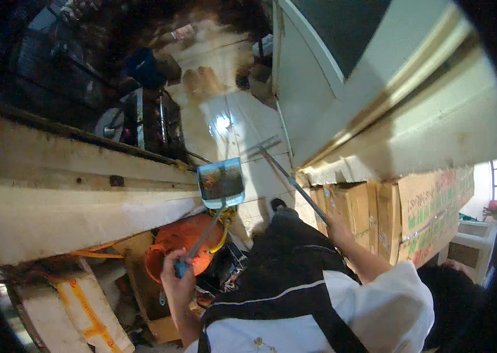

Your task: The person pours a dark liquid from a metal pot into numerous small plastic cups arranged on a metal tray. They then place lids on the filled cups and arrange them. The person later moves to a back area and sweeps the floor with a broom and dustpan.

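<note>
My left hand (178,273) grips the grey handle of a long-handled dustpan (224,200). The pan is light blue with a toothed edge, and dark debris lies inside it. My right hand (340,231) is closed around a long thin pole, the handle of a broom or floor squeegee (301,189). Its narrow head (264,146) is by the tiled floor (255,176), to the right of the pan and apart from it; blur hides whether it is a brush or a blade.
An orange bucket (182,238) stands below the dustpan. Stacked cardboard boxes (424,212) are on the right, beside a doorway wall (407,150). A white door (305,88) stands ahead right. A blue bucket (144,66) and dark clutter line the far left.
</note>
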Tool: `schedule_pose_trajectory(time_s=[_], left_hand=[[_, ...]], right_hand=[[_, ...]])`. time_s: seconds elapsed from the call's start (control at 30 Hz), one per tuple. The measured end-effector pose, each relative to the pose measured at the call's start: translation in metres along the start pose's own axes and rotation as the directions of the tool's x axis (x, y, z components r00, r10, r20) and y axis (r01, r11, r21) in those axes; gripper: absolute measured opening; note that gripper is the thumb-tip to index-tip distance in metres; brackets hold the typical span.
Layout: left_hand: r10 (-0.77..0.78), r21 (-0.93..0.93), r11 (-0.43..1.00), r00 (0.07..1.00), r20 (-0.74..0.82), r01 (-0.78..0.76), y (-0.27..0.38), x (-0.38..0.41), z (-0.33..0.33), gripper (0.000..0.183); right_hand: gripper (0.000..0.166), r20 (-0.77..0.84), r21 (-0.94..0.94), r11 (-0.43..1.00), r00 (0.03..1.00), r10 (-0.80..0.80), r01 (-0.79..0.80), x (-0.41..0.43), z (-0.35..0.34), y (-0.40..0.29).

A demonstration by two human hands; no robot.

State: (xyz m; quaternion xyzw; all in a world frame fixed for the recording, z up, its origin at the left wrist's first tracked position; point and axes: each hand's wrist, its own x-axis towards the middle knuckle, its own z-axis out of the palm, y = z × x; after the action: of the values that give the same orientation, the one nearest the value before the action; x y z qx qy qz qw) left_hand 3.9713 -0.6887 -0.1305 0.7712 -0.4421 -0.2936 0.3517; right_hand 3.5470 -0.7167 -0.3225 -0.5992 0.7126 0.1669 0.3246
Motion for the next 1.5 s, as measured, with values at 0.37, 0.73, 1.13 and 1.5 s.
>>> schedule_pose_trajectory(time_s=[0.37,0.73,1.13,1.5], left_hand=[[-0.105,-0.24,0.962,0.988,0.113,0.13,-0.01,0.005,-0.014,0.034],[-0.301,-0.088,0.944,0.939,0.168,0.319,0.018,0.143,0.02,0.033],[-0.326,-0.159,0.914,0.911,0.254,0.372,0.055,0.279,0.011,0.044],[-0.281,-0.117,0.952,0.959,0.026,0.282,0.055,0.283,-0.01,0.034]], right_hand=[[0.037,0.026,0.053,0.994,0.995,-0.094,0.092,0.038,0.023,-0.034],[0.023,-0.027,-0.127,0.959,0.966,-0.258,0.253,0.357,-0.143,-0.274],[0.029,0.041,0.049,0.986,0.986,-0.159,0.157,0.583,-0.263,-0.451],[0.025,0.073,-0.73,0.545,0.84,-0.538,0.413,0.476,-0.379,-0.372]])
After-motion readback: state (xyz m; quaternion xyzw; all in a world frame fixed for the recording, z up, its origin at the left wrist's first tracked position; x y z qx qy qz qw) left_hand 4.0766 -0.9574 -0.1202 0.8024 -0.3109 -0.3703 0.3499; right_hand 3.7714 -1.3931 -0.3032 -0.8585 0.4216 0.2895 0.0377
